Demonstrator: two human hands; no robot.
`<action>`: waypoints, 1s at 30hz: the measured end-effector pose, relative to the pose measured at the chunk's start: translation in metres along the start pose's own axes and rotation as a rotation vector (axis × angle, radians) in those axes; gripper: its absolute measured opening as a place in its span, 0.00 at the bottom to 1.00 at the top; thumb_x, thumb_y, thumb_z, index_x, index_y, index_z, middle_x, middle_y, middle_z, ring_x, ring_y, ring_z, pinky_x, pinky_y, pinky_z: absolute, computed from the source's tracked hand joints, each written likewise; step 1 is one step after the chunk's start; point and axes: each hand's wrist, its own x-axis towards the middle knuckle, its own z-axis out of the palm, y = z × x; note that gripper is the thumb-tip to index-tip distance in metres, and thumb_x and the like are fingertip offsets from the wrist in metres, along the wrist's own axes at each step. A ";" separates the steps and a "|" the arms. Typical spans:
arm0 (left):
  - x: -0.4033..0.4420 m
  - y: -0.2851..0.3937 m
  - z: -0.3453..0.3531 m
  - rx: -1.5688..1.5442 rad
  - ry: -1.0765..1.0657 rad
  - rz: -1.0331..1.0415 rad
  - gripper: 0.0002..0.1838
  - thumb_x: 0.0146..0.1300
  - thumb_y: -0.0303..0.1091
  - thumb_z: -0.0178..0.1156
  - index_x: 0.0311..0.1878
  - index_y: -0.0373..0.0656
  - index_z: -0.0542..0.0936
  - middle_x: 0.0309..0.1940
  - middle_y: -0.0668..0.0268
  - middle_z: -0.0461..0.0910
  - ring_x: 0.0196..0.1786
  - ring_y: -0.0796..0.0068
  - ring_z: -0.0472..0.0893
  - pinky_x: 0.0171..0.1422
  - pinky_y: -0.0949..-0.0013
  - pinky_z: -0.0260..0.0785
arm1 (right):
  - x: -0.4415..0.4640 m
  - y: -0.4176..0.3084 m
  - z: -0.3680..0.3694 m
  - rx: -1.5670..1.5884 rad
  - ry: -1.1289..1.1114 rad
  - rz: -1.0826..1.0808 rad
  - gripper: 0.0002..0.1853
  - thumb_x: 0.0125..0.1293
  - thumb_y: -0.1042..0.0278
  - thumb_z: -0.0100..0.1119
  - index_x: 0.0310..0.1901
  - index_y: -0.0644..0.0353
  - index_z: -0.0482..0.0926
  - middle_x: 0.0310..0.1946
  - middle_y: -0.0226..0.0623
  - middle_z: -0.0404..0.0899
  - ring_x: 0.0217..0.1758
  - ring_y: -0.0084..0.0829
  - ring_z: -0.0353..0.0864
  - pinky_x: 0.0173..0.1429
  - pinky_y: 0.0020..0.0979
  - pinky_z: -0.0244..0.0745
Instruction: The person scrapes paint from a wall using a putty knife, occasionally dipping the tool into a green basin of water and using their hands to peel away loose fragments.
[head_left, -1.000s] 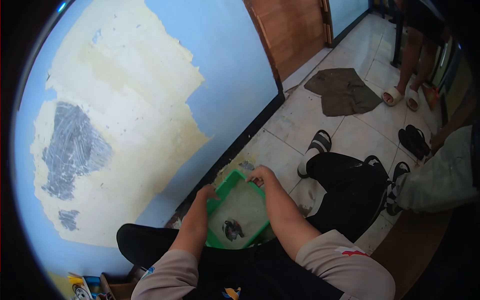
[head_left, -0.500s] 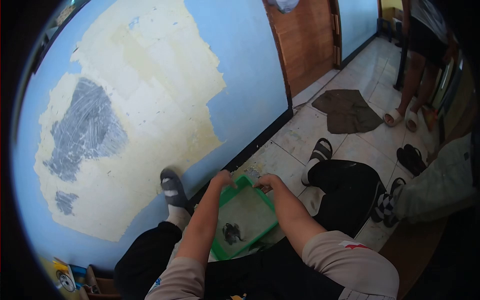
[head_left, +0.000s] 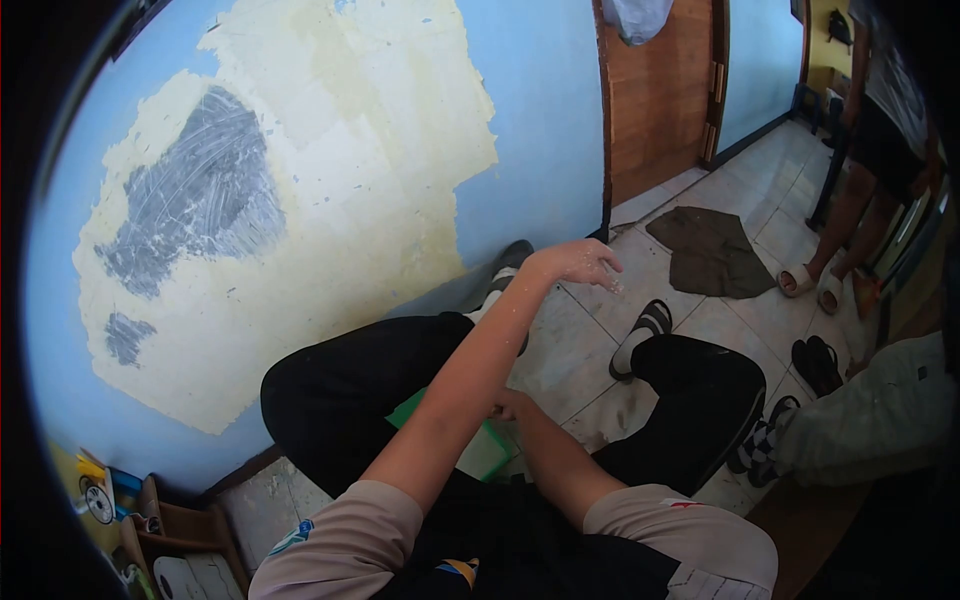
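My left hand (head_left: 582, 264) is raised over the tiled floor, its fingers apart and slightly bent, with pale specks on them and nothing held. Lower down, my right hand (head_left: 508, 405) is close to the green tray (head_left: 484, 452), partly behind my left forearm; its fingers look curled, but whether they hold anything is hidden. Between my legs the tray is mostly covered by my left arm and leg. On the left stands a blue wall (head_left: 540, 130) with a large scraped cream area (head_left: 350, 150) and a grey patch (head_left: 215, 190).
A brown cloth (head_left: 710, 252) lies on the tiles near a wooden door (head_left: 660, 110). One person stands at the far right in sandals (head_left: 796, 280); another person's leg (head_left: 870, 415) is beside my right knee. Black slippers (head_left: 816, 364) and a wooden shelf (head_left: 180, 525) are also there.
My left hand has left the tray's rim and risen forward. The right hand has come nearer to me. The tray is now much more covered, and my left foot is farther forward.
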 end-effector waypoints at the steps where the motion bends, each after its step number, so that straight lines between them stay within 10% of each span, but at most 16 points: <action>1: 0.001 0.008 0.005 -0.033 -0.016 0.052 0.35 0.59 0.54 0.70 0.63 0.40 0.79 0.51 0.55 0.85 0.55 0.64 0.82 0.62 0.63 0.72 | 0.046 0.021 -0.009 0.002 0.005 0.007 0.11 0.69 0.59 0.65 0.46 0.55 0.81 0.40 0.25 0.85 0.41 0.20 0.84 0.49 0.22 0.80; 4: 0.002 0.015 0.019 -0.077 -0.075 0.109 0.34 0.61 0.53 0.68 0.65 0.41 0.77 0.53 0.54 0.85 0.57 0.63 0.82 0.64 0.63 0.71 | 0.130 0.083 -0.036 0.022 -0.124 -0.024 0.17 0.69 0.58 0.65 0.54 0.57 0.79 0.51 0.31 0.83 0.52 0.25 0.82 0.58 0.29 0.77; 7: -0.006 0.016 0.036 -0.105 -0.121 0.063 0.33 0.63 0.52 0.67 0.65 0.41 0.77 0.55 0.54 0.84 0.59 0.61 0.82 0.64 0.63 0.71 | 0.112 0.089 -0.017 0.102 -0.295 -0.491 0.22 0.74 0.60 0.59 0.64 0.62 0.73 0.60 0.43 0.74 0.62 0.33 0.74 0.69 0.38 0.67; 12: -0.022 -0.006 0.057 -0.116 -0.118 0.079 0.33 0.63 0.53 0.66 0.65 0.41 0.77 0.55 0.53 0.84 0.59 0.59 0.82 0.65 0.62 0.71 | -0.071 0.031 0.111 -0.169 -0.061 -0.172 0.20 0.78 0.60 0.52 0.65 0.61 0.72 0.61 0.40 0.74 0.62 0.31 0.74 0.69 0.37 0.67; 30: -0.065 -0.137 0.060 -0.496 0.111 -0.034 0.31 0.62 0.49 0.69 0.63 0.41 0.79 0.49 0.55 0.86 0.47 0.66 0.84 0.54 0.65 0.75 | -0.003 -0.004 0.002 -1.595 -0.702 0.969 0.23 0.73 0.50 0.55 0.65 0.45 0.78 0.66 0.35 0.77 0.72 0.44 0.69 0.70 0.50 0.67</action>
